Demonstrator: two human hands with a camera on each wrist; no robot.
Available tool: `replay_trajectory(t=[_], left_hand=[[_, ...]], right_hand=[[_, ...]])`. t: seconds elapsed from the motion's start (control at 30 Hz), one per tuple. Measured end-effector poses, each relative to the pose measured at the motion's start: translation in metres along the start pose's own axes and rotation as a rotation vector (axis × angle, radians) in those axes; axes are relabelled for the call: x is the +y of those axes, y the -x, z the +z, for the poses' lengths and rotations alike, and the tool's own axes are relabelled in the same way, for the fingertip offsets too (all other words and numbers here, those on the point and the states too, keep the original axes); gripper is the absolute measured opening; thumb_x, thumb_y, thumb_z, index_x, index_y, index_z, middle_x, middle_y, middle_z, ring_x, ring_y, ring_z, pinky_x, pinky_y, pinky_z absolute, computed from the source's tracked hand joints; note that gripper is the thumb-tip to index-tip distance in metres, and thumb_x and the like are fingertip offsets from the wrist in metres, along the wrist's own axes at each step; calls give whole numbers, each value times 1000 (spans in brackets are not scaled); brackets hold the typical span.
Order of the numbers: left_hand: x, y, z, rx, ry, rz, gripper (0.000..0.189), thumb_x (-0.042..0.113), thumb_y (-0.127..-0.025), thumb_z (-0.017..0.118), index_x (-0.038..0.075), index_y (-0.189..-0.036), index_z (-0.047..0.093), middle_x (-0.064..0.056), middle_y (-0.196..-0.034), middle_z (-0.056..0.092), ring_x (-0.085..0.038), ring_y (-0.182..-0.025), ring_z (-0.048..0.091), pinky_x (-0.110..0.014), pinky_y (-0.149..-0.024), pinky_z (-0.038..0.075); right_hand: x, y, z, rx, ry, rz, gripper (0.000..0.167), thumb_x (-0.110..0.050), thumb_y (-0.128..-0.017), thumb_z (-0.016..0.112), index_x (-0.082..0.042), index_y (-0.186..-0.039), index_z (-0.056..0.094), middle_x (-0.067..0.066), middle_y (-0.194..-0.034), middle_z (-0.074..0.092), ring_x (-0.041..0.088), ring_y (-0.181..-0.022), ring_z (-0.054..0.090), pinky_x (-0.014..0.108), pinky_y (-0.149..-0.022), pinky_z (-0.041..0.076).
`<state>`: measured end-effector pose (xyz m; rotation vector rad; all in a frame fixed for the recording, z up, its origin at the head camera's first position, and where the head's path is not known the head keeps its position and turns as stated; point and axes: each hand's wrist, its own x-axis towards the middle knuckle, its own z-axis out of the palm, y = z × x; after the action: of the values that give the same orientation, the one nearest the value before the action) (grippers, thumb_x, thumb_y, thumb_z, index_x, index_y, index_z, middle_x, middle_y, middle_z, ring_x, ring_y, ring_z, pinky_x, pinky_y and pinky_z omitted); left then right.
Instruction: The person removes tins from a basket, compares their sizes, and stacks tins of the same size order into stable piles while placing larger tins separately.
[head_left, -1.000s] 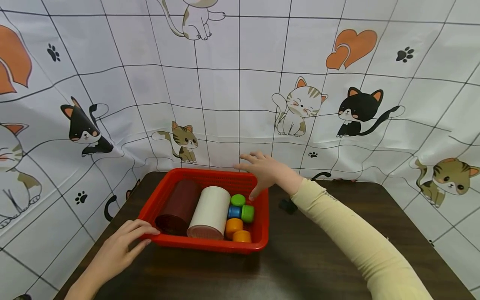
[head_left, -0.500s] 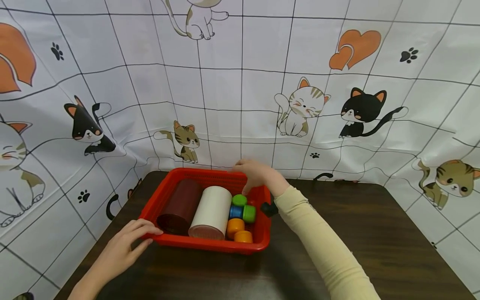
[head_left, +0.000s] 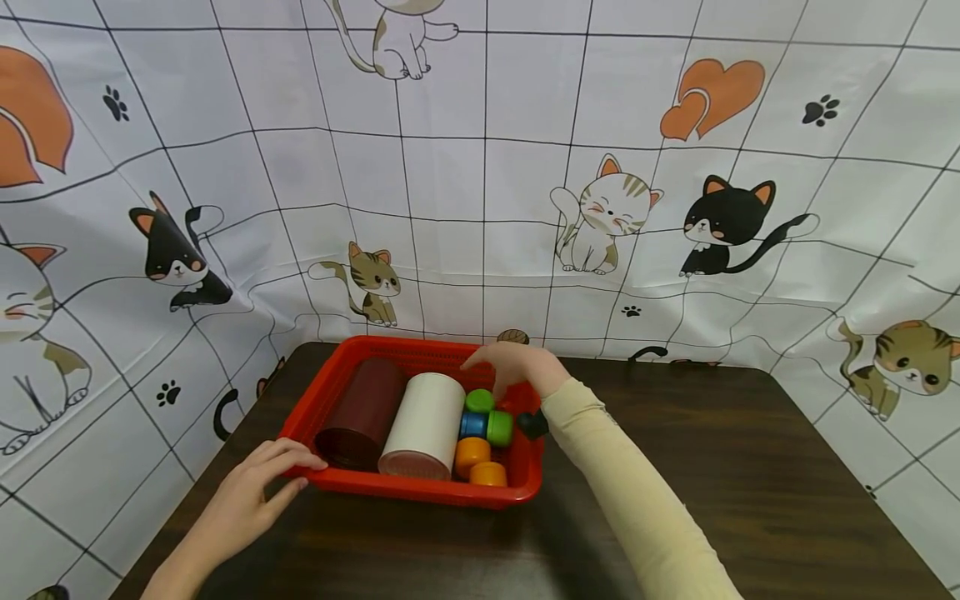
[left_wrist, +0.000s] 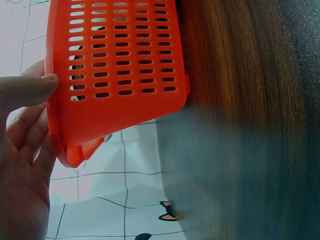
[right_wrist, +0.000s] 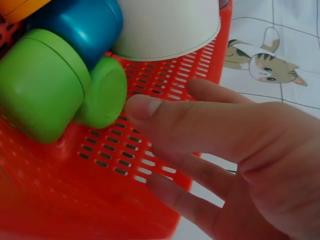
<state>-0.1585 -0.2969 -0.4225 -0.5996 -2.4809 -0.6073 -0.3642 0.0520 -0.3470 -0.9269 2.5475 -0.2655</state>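
Note:
A red plastic basket (head_left: 420,490) rests on the table, holding a dark maroon cylinder (head_left: 363,408), a white cylinder (head_left: 423,421) and several small round pieces. Among those are a green piece with a seam (right_wrist: 42,90), a blue one (right_wrist: 80,30), a hollow-faced green one (right_wrist: 106,95) and orange ones (head_left: 472,455). My left hand (head_left: 243,496) grips the basket's rim at its near left corner, thumb outside. Over the far right corner, my right hand (head_left: 517,367) is spread with nothing held. Its thumb (right_wrist: 170,117) points at the hollow-faced green piece, tip close by its edge.
The dark wooden table (head_left: 675,467) extends to the right of the basket. Behind it hangs a white sheet (head_left: 450,183) printed with cats and grid lines, close to the basket's far side. A black wrist device (head_left: 532,423) sits beneath my right wrist.
My right hand has moved left and down, from above the basket's far right corner to its inside edge by the green pieces. The left hand keeps its hold on the rim.

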Motion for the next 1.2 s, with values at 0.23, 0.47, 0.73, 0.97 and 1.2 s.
replay_trajectory(t=[0.23, 0.47, 0.73, 0.97, 1.2], left_hand=[[1, 0, 1, 9, 18, 11, 53, -6, -69, 82, 33, -103, 70, 16, -104, 65, 2, -95, 51, -11, -82, 44], [0, 1, 1, 17, 34, 22, 53, -4, -71, 82, 35, -106, 70, 15, -105, 66, 1, -97, 52, -10, -84, 43], [-2, 2, 2, 18, 45, 11, 54, -5, -71, 82, 34, -107, 70, 15, -106, 66, 3, -99, 51, -6, -86, 40], [-3, 4, 2, 28, 66, 28, 51, -7, -71, 81, 29, -106, 71, 13, -106, 66, 3, -99, 51, -5, -87, 38], [-3, 5, 3, 39, 66, 47, 55, -7, -70, 81, 32, -107, 70, 13, -106, 65, 2, -98, 51, -8, -85, 40]], right_hand=[[2, -8, 2, -45, -13, 39, 61, 6, -86, 68, -22, -139, 57, 3, -154, 43, 25, -135, 44, 42, -104, 49], [2, -21, 9, -96, 60, 49, 58, 9, -85, 62, -24, -132, 63, 2, -142, 53, 20, -116, 46, 31, -84, 55], [5, -29, 14, -118, 14, 70, 57, 11, -84, 61, -23, -130, 65, 2, -125, 55, 17, -97, 48, 22, -62, 44], [6, -34, 21, -206, 43, 81, 65, 11, -80, 62, -24, -135, 61, -1, -115, 58, 17, -98, 48, 22, -57, 41], [8, -34, 22, -194, 65, 116, 61, 6, -78, 67, -27, -129, 65, -3, -109, 59, 16, -94, 49, 24, -61, 44]])
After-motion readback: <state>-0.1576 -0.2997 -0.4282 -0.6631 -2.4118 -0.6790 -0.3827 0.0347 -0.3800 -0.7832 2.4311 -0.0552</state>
